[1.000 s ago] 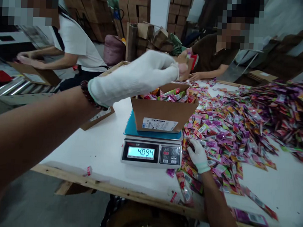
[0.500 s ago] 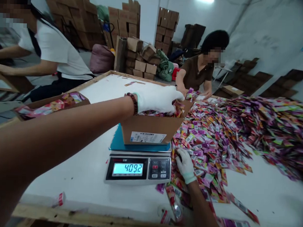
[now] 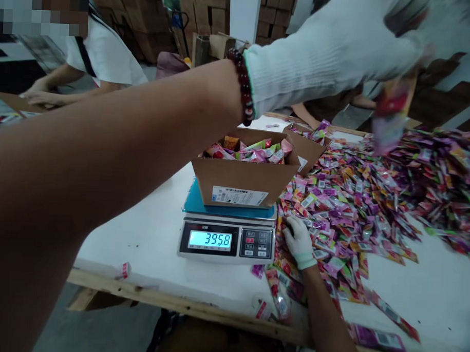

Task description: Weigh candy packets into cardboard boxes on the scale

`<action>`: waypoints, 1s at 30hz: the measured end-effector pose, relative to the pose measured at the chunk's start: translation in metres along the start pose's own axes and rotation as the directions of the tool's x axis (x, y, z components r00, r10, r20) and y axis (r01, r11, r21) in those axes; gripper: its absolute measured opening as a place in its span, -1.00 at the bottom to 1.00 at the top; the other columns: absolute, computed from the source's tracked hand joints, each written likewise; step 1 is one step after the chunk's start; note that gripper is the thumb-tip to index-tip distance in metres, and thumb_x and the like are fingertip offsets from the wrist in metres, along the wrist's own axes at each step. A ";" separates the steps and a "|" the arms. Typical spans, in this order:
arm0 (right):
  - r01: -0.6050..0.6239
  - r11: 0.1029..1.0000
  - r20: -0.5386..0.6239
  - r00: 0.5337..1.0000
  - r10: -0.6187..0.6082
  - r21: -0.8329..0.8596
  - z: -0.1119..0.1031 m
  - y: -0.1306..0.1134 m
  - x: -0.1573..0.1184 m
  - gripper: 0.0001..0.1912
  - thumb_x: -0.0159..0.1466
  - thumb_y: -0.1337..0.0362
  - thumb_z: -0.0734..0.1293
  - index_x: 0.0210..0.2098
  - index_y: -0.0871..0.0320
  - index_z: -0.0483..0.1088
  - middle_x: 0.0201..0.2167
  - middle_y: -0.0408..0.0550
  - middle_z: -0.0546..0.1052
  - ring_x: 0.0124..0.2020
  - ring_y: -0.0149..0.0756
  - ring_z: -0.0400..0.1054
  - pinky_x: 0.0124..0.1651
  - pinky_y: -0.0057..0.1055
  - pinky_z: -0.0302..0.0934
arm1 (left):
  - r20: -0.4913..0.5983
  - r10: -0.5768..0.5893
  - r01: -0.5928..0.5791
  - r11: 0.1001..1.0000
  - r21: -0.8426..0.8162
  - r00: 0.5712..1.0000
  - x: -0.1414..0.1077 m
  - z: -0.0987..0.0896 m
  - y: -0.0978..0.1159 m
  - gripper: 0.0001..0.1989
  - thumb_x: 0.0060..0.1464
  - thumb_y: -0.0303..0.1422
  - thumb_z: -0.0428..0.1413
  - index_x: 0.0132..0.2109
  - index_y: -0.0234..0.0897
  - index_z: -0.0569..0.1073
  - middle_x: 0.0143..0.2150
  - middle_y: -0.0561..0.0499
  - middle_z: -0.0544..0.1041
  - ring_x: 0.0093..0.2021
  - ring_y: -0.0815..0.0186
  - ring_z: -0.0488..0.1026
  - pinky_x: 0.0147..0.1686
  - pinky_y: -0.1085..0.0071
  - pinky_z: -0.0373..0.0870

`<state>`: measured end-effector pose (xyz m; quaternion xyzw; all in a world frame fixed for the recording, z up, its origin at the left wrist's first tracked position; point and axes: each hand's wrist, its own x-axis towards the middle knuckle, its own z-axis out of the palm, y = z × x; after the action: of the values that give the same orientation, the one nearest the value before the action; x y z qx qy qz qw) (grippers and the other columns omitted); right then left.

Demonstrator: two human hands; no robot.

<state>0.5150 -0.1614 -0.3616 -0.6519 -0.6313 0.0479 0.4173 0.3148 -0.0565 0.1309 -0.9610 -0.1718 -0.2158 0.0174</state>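
My left hand (image 3: 339,48), white-gloved with a dark bead bracelet at the wrist, is raised high at the upper right and grips a small packet (image 3: 393,112) that hangs from its fingers. My gloved right hand (image 3: 299,242) rests on the edge of the packet pile, just right of the scale, fingers curled; whether anything is in them is hidden. The cardboard box (image 3: 246,171), filled with colourful packets (image 3: 255,152), sits on the blue plate of the scale (image 3: 217,255). The lit display (image 3: 211,240) reads 395.8.
A big heap of packets (image 3: 373,201) spreads over the right of the white table (image 3: 140,244). Another box (image 3: 307,147) stands behind the first. One person (image 3: 112,53) sits at the left; another's arm (image 3: 306,116) reaches in behind. Stacked cartons (image 3: 128,18) fill the background.
My left hand has lifted out of the box and moved up and right with a packet. The display went from 409.2 to 395.8. My right hand stays beside the scale.
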 end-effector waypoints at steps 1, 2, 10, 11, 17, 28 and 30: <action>0.002 1.000 -0.001 1.000 -0.002 -0.002 0.000 0.000 0.000 -0.58 0.45 0.15 0.28 0.13 0.16 0.64 0.19 0.30 0.66 0.24 0.13 0.54 0.42 0.22 0.44 | -0.004 -0.022 0.022 1.000 -0.004 1.000 -0.003 -0.001 0.005 -0.09 0.09 -0.51 -0.54 0.46 -0.85 0.21 0.19 -0.02 0.42 0.55 -0.10 0.20 0.07 0.40 0.17; 0.004 1.000 -0.001 1.000 -0.004 -0.004 0.000 0.001 0.000 -0.58 0.45 0.14 0.28 0.13 0.17 0.64 0.19 0.30 0.66 0.24 0.13 0.54 0.42 0.22 0.44 | -0.025 -0.061 0.060 0.998 -0.036 0.998 -0.008 0.000 0.008 -0.12 0.16 -0.50 -0.52 0.46 -0.77 0.27 0.09 0.07 0.40 0.50 0.06 0.30 0.02 0.47 0.11; -0.003 1.000 -0.005 1.000 0.003 -0.022 0.000 0.004 0.000 -0.58 0.45 0.11 0.29 0.13 0.15 0.65 0.18 0.29 0.66 0.23 0.14 0.53 0.40 0.23 0.44 | -0.045 -0.262 0.243 0.937 -0.251 0.964 -0.060 0.002 -0.012 -0.58 0.57 -0.23 0.08 0.09 -0.61 0.62 -0.32 0.15 0.15 -0.30 0.58 0.08 -0.15 0.47 0.00; -0.002 1.000 -0.004 1.000 0.001 -0.025 0.000 0.004 0.000 -0.58 0.45 0.12 0.29 0.13 0.16 0.65 0.18 0.29 0.66 0.23 0.14 0.53 0.40 0.24 0.44 | -0.058 -0.268 0.247 0.937 -0.246 0.962 -0.064 0.002 -0.015 -0.58 0.58 -0.23 0.08 0.09 -0.61 0.63 -0.33 0.15 0.13 -0.31 0.57 0.07 -0.15 0.46 0.01; 0.014 0.999 -0.002 1.000 -0.014 -0.045 0.000 0.005 0.000 -0.59 0.46 0.13 0.28 0.10 0.17 0.64 0.18 0.31 0.67 0.23 0.15 0.53 0.40 0.26 0.43 | -0.096 -0.263 0.228 0.933 -0.276 0.960 -0.075 0.002 -0.026 -0.61 0.57 -0.24 0.11 0.03 -0.54 0.66 -0.36 0.13 0.16 -0.35 0.55 0.09 -0.23 0.43 0.00; 0.018 0.998 -0.017 1.000 -0.019 -0.056 0.000 0.004 -0.001 -0.63 0.44 0.17 0.28 0.08 0.14 0.63 0.17 0.28 0.66 0.24 0.11 0.53 0.42 0.21 0.42 | -0.012 -0.233 0.218 0.926 -0.309 0.972 -0.091 0.012 -0.047 -0.70 0.50 -0.29 0.09 -0.07 -0.39 0.65 -0.33 0.08 0.44 -0.32 0.43 0.24 -0.28 0.34 0.04; 0.014 0.998 -0.019 1.000 -0.016 -0.059 0.000 0.004 -0.001 -0.63 0.44 0.17 0.28 0.08 0.14 0.63 0.17 0.28 0.66 0.24 0.11 0.53 0.42 0.21 0.42 | 0.026 -0.261 0.257 0.921 -0.292 0.965 -0.094 0.011 -0.044 -0.69 0.50 -0.25 0.09 -0.10 -0.37 0.64 -0.33 0.07 0.46 -0.33 0.42 0.25 -0.26 0.34 0.05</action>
<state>0.5176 -0.1617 -0.3642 -0.6595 -0.6333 0.0201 0.4044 0.2244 -0.0443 0.0792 -0.9203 -0.2636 -0.2457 -0.1525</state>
